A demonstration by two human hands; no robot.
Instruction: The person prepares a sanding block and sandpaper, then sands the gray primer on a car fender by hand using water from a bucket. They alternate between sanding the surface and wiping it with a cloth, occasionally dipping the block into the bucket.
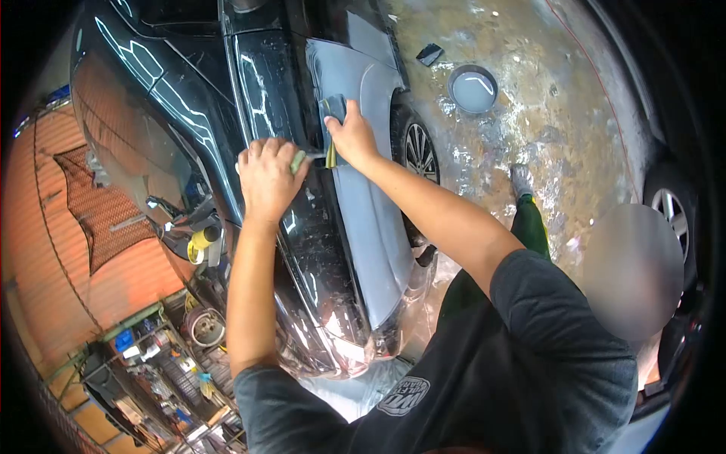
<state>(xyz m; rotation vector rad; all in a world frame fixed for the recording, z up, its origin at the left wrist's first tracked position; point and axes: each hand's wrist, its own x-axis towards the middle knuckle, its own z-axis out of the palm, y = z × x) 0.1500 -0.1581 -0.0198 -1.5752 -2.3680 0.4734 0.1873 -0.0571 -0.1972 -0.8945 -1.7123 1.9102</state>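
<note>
My left hand [271, 178] is closed over the car's dark, wet-looking side, with a small pale green sponge-like piece [297, 161] showing between thumb and fingers. Just to its right, my right hand [353, 138] grips a dark grey sanding sheet [333, 110] with a yellowish edge or backing, pressed at the border of the panel. Most of that sheet's underside is hidden. Under both hands lies the black car [261, 98]; a matte grey section [367, 219] runs along its side toward the wheel.
On the wet, stained floor [544, 98] stand a round basin [473, 89] of greyish liquid and, beside it, a small dark piece [429, 54]. Another vehicle's wheel [669, 212] is at right. Cluttered shelving [159, 363] fills the lower left. My foot [522, 180] rests near the car wheel [420, 147].
</note>
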